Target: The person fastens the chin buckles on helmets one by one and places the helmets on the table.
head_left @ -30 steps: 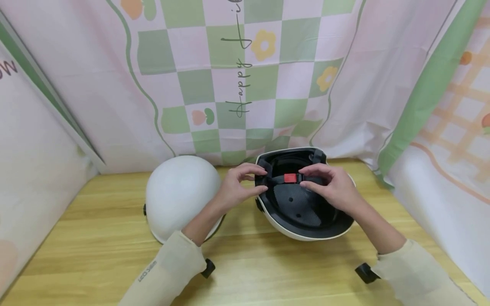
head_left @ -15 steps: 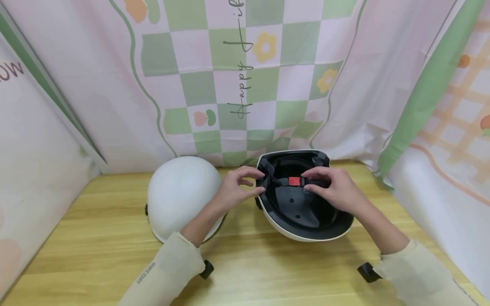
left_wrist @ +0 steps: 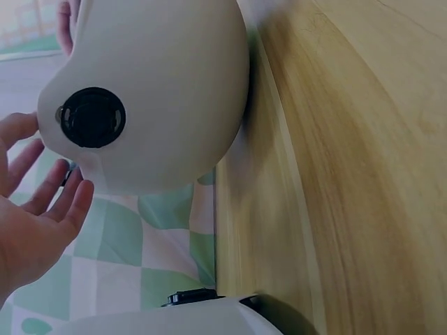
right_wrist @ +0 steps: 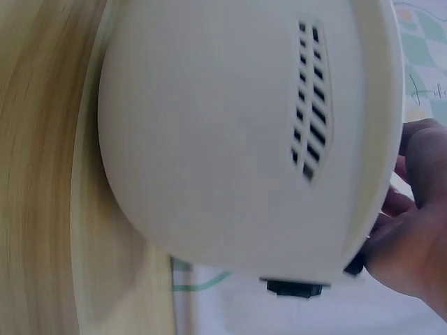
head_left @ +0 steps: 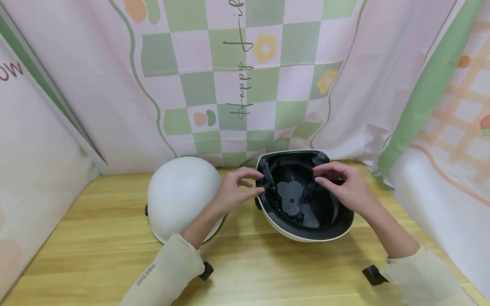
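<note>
- Far left, a white helmet (head_left: pixel 183 195) sits dome-up on the wooden table (head_left: pixel 268 272).
- Next, the left hand (head_left: pixel 236 189) reaches the left rim of a second, upturned helmet (head_left: pixel 306 237), thumb and fingers curved; whether they pinch the left strap (head_left: pixel 269 172) I cannot tell.
- Centre-right, that upturned helmet rests on its crown; its shell looks hard, smooth and fairly light, likely to rock – best steadied by the rim.
- Half a second ago a red buckle bridged its opening; now the span is unfastened, a speck of red (head_left: pixel 276 204) low inside.
- Right, the right hand (head_left: pixel 346 187), shifted slightly outward, pinches the right strap (head_left: pixel 308 192) – soft webbing, probably best held near its end.
</note>
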`<state>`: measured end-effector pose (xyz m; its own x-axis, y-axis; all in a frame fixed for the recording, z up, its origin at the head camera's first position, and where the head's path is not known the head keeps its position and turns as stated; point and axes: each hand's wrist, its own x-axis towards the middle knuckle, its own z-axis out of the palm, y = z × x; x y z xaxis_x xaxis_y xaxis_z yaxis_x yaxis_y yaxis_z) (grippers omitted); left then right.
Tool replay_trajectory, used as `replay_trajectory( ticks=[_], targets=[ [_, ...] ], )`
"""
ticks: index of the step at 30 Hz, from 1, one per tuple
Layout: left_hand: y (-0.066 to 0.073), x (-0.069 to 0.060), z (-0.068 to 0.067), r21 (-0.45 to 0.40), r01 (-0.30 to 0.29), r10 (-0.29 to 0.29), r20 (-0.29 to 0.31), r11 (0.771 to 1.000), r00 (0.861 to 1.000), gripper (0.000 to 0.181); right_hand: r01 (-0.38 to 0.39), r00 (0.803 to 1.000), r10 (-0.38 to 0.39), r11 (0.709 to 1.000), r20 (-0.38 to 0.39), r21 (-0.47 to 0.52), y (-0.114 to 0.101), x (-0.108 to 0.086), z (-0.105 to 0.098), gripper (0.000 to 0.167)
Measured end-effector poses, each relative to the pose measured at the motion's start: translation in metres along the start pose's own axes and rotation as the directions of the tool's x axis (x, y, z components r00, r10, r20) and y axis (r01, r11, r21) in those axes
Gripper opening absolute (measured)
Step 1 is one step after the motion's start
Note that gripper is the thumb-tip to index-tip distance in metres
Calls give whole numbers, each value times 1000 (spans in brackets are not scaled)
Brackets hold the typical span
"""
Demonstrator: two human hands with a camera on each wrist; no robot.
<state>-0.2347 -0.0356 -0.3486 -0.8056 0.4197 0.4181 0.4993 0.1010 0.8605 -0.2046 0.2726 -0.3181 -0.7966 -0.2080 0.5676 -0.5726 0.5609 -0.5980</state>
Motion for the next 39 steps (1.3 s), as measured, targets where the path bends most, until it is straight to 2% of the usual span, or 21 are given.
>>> replay_trajectory(
  ticks=[2,5,9,13,17,19,22,25,33,39],
  targets=[
    [0,0,0,2,4,-4,-8,1000,1000,29,3,999,-2,1000,-46,29,4,-1,-4,23],
    [0,0,1,34,15,-14,-32,999,999,31,15,998,-9,995,-61,99,12,-4,-12,29],
    [0,1,1,95,34,-27,-66,995,997,39,21,1000,-24,966,8,257,24,-10,-21,48],
    [-1,2,0,106,75,-69,-54,992,996,50,-28,996,3,954,86,297,37,-15,-25,68],
    [-4,3,-2,102,138,-140,6,985,990,60,-93,987,64,976,148,195,45,-18,-27,80],
    [-5,3,-4,131,160,-167,48,979,985,66,-118,980,90,981,176,154,47,-19,-27,82],
    [-6,3,-5,189,161,-183,108,969,977,73,-137,973,111,984,204,118,49,-20,-28,83],
    [-7,3,-4,231,153,-188,141,961,972,77,-141,972,113,982,207,125,50,-21,-28,83],
    [-9,1,-4,241,111,-146,130,964,981,78,-142,972,114,981,205,132,52,-21,-28,81],
    [-11,3,-3,238,115,-148,123,964,981,75,-156,970,130,981,207,112,51,-21,-29,83]
  ],
)
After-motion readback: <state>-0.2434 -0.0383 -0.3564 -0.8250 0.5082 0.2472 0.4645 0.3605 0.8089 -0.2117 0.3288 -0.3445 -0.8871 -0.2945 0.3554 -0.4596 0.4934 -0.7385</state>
